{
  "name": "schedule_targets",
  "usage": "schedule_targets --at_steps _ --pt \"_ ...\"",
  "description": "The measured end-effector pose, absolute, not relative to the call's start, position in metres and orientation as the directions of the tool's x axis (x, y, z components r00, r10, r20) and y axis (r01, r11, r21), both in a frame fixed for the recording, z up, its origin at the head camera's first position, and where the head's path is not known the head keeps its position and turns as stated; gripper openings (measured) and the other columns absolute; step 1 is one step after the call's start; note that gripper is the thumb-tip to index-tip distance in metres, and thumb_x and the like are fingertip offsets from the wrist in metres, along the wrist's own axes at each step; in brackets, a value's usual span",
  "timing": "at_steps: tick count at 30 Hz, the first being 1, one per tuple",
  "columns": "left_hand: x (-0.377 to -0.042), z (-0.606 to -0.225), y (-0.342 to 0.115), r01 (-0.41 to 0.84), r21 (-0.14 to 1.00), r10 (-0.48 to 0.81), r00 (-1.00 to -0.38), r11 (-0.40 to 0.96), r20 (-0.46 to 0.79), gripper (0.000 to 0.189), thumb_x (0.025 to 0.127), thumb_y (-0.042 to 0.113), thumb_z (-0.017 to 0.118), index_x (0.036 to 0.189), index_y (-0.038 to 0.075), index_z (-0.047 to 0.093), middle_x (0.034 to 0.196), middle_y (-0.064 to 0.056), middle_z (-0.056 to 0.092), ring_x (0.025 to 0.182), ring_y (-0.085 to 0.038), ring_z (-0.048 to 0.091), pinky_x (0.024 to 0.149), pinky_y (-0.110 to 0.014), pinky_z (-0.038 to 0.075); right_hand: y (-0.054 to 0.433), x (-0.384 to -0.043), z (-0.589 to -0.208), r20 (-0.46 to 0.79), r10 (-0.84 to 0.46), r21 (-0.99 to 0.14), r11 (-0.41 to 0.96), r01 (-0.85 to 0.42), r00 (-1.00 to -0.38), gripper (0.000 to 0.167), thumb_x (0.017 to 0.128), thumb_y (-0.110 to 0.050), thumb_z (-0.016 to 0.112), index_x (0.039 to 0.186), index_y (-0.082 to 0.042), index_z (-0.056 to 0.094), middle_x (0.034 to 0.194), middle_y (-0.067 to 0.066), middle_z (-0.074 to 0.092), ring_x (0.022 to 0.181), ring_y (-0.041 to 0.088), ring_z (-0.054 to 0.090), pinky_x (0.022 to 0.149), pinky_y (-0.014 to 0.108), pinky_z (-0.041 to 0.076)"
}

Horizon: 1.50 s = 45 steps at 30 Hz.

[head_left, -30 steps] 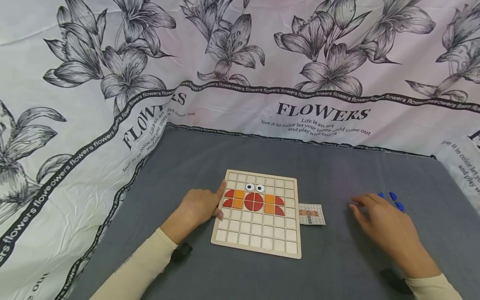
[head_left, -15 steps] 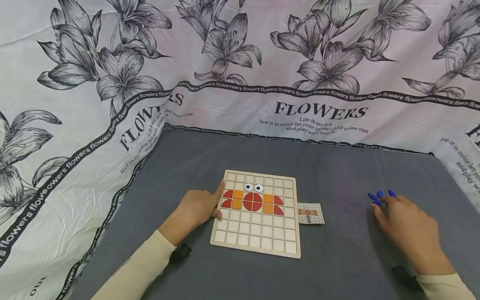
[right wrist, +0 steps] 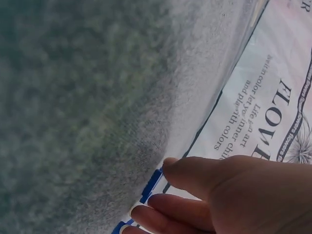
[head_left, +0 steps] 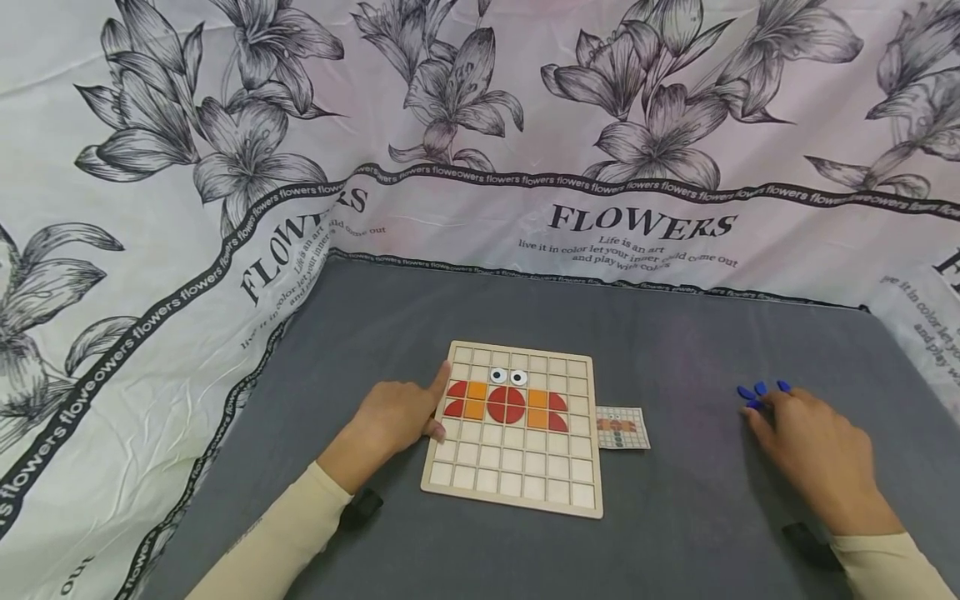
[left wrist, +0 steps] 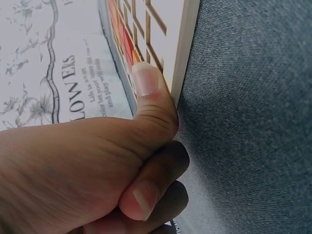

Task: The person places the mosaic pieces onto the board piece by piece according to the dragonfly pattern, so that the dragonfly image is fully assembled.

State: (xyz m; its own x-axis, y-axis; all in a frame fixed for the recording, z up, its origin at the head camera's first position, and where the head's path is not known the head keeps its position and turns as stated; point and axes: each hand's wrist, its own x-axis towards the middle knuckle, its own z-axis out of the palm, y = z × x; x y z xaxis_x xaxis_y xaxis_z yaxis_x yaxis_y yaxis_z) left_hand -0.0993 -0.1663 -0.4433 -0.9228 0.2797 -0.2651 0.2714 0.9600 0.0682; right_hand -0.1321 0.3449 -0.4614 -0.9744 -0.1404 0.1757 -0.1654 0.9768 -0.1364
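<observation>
Cream fabric sleeves (head_left: 277,533) cover both forearms at the near edge, ending at bare wrists. From the left one, the left hand (head_left: 393,415) meets the left side of a square, pale wooden board (head_left: 487,481): index finger straight along the edge, thumb spread well away from it and pressing the rim. The left wrist view adds what the head view hides: the board's thick, smooth side and two fingers curled in below the thumb.

The board lies flat, its face cut into shallow square cells. Across it sit flat, smooth shapes: a red circle (head_left: 498,396) of four quarters in the middle, orange squares (head_left: 476,389) on either side, then red quarter-rounds (head_left: 455,408) at the ends. Two round eye discs (head_left: 519,377) rest just beyond the circle. A small printed card (head_left: 624,428) meets the board's right edge.

Well to the right, the right hand (head_left: 821,454) lies palm down, fingers relaxed, at small blue pieces (head_left: 761,388). The right wrist view shows a gap between thumb and fingers, with the thumb tip at one blue edge.

Grey, woven cloth (head_left: 660,517) spreads beneath everything. Behind hangs white fabric (head_left: 450,200) printed with black line-drawn lilies and "FLOWERS".
</observation>
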Motion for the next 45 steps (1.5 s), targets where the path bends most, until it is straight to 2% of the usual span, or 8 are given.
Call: schedule_targets --at_steps 10,16,21,27,32,37,42,45 --pt "-0.100 -0.439 -0.167 0.276 0.073 0.285 -0.923 0.958 -0.260 0.097 0.091 0.050 0.073 0.168 0.009 0.031 0.053 -0.001 0.048 0.051 -0.016 0.041 0.052 -0.032 0.032 0.347 -0.142 -0.457 0.141 -0.170 -0.153 0.969 -0.191 -0.975 0.020 0.094 -0.016 0.076 0.084 -0.001 0.069 0.076 0.014 0.057 0.056 0.037 0.056 0.044 0.053 0.039" --pt "-0.098 -0.440 -0.167 0.272 0.084 0.284 -0.917 0.959 -0.279 0.096 0.091 0.048 0.074 0.167 0.008 0.031 0.055 -0.001 0.050 0.055 -0.018 0.048 0.056 -0.035 0.040 0.355 -0.152 -0.455 0.009 -0.174 -0.167 0.970 -0.173 -0.985 0.023 0.093 -0.023 0.074 0.090 -0.001 0.066 0.080 0.014 0.059 0.061 0.032 0.056 0.049 0.052 0.043" --pt "-0.098 -0.441 -0.167 0.269 0.073 0.278 -0.920 0.960 -0.277 0.095 0.092 0.048 0.074 0.167 0.009 0.031 0.055 -0.002 0.050 0.053 -0.018 0.046 0.055 -0.034 0.037 0.360 -0.159 -0.456 -0.030 -0.211 -0.203 0.958 -0.201 -0.977 0.023 0.091 -0.018 0.073 0.094 0.004 0.066 0.087 0.019 0.062 0.070 0.029 0.057 0.058 0.052 0.047" --pt "-0.098 -0.443 -0.168 0.265 0.066 0.273 -0.920 0.962 -0.283 0.096 0.092 0.050 0.073 0.168 0.010 0.030 0.054 -0.001 0.049 0.051 -0.016 0.043 0.053 -0.032 0.034 0.360 -0.157 -0.459 0.024 -0.246 -0.251 0.937 -0.244 -0.969 0.019 0.091 -0.011 0.074 0.098 0.004 0.066 0.086 0.016 0.066 0.074 0.030 0.061 0.061 0.045 0.047" --pt "-0.101 -0.443 -0.168 0.251 0.063 0.258 -0.915 0.966 -0.309 0.098 0.092 0.051 0.073 0.169 0.011 0.027 0.056 -0.001 0.051 0.054 -0.018 0.048 0.055 -0.034 0.039 0.363 -0.152 -0.457 0.007 -0.198 -0.237 0.952 -0.194 -0.980 0.035 0.095 -0.019 0.076 0.118 0.005 0.063 0.109 0.028 0.064 0.093 0.048 0.064 0.067 0.059 0.048" --pt "-0.100 -0.440 -0.169 0.247 0.060 0.252 -0.913 0.967 -0.320 0.098 0.091 0.050 0.074 0.169 0.010 0.028 0.057 -0.002 0.052 0.058 -0.019 0.051 0.058 -0.036 0.042 0.365 -0.151 -0.463 0.093 -0.275 -0.207 0.935 -0.289 -0.957 0.040 0.095 -0.016 0.079 0.131 -0.002 0.065 0.119 0.029 0.060 0.100 0.049 0.063 0.071 0.064 0.048" --pt "-0.100 -0.440 -0.166 0.250 0.064 0.258 -0.912 0.966 -0.318 0.098 0.092 0.049 0.074 0.168 0.010 0.028 0.058 -0.001 0.052 0.058 -0.019 0.051 0.058 -0.036 0.041 0.364 -0.154 -0.468 0.182 -0.390 -0.128 0.901 -0.415 -0.903 0.040 0.091 -0.005 0.081 0.131 -0.005 0.071 0.122 0.021 0.064 0.112 0.048 0.060 0.080 0.066 0.049" --pt "-0.101 -0.440 -0.164 0.250 0.072 0.260 -0.913 0.965 -0.313 0.097 0.092 0.049 0.074 0.168 0.010 0.028 0.058 -0.001 0.052 0.057 -0.019 0.050 0.058 -0.035 0.040 0.363 -0.155 -0.470 0.223 -0.411 -0.099 0.893 -0.440 -0.884 0.036 0.088 -0.003 0.082 0.124 -0.002 0.075 0.116 0.019 0.068 0.109 0.046 0.062 0.079 0.065 0.050"
